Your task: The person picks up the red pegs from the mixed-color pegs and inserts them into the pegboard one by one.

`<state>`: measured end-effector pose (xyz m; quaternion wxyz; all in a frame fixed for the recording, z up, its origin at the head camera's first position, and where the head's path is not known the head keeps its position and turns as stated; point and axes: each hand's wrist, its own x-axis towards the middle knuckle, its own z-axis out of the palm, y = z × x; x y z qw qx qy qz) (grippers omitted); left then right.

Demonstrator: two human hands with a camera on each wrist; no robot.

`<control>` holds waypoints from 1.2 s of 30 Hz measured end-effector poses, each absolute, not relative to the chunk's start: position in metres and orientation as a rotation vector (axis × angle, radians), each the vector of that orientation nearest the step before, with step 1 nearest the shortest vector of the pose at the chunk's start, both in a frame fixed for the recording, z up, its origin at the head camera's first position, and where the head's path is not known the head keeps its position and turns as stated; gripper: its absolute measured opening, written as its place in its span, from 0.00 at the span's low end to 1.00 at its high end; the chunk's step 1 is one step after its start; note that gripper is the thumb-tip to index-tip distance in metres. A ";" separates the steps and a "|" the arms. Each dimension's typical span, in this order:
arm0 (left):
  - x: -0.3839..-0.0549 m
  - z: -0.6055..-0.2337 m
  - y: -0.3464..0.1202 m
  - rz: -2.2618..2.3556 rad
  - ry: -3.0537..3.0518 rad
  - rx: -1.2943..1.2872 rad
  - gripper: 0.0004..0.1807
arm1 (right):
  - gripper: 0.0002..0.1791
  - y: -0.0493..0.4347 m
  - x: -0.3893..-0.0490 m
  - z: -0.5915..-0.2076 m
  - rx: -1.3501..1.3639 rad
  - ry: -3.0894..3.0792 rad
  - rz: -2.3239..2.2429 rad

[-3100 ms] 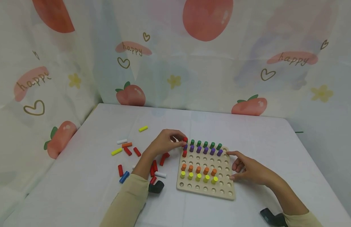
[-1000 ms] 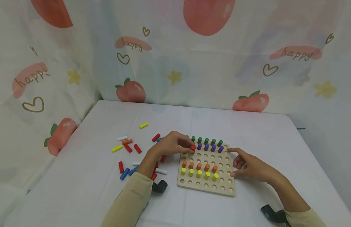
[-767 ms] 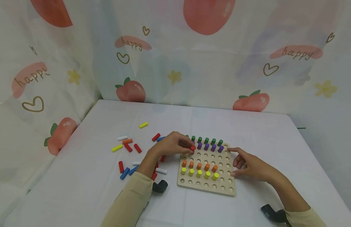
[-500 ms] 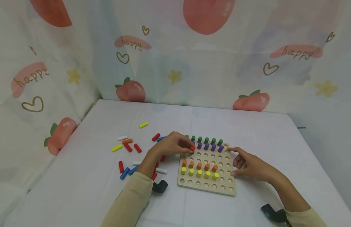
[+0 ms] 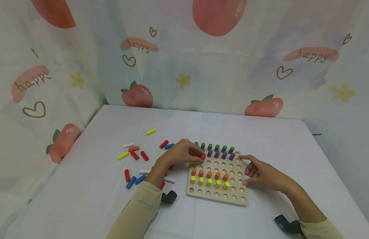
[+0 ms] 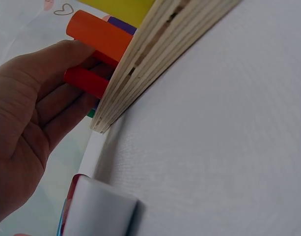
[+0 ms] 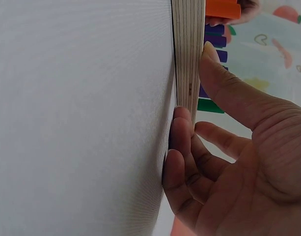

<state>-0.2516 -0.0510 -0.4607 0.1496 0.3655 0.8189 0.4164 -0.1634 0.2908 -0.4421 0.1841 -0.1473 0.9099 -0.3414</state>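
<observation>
My left hand [image 5: 181, 152] pinches a red peg [image 5: 203, 156] at the row in front of the purple pegs [image 5: 217, 154] on the wooden pegboard [image 5: 215, 196]. Another red peg [image 6: 86, 81] stands at the board's left edge beside these fingers, partly hidden by the hand in the head view. My right hand [image 5: 263, 176] holds the pegboard's right side. Its thumb lies along the edge and the index fingertip is at the far corner; the other fingers bend against the side, close to the table, in the right wrist view.
Green pegs [image 5: 217, 147] fill most of the far row; orange pegs [image 5: 209, 174] and yellow pegs [image 5: 209, 182] stand nearer me. Loose red, blue, white, orange and yellow pegs lie left of the board, among them a blue peg [image 5: 131, 182]. A patterned curtain [image 5: 184, 59] hangs behind the table.
Since three seconds ago my left hand has moved from the board's far left corner toward me and right, to one hole in from the left. Over the last second it barely moves. My right hand stays.
</observation>
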 end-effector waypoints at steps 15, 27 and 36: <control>-0.249 -0.459 -0.052 1.169 2.387 1.010 0.11 | 0.50 0.292 -0.165 -0.441 -0.435 2.563 -0.961; -0.250 -0.459 -0.051 1.169 2.374 1.010 0.10 | 0.51 0.293 -0.164 -0.443 -0.414 2.567 -0.960; -0.249 -0.459 -0.052 1.176 2.365 0.990 0.10 | 0.51 0.293 -0.164 -0.443 -0.420 2.560 -0.972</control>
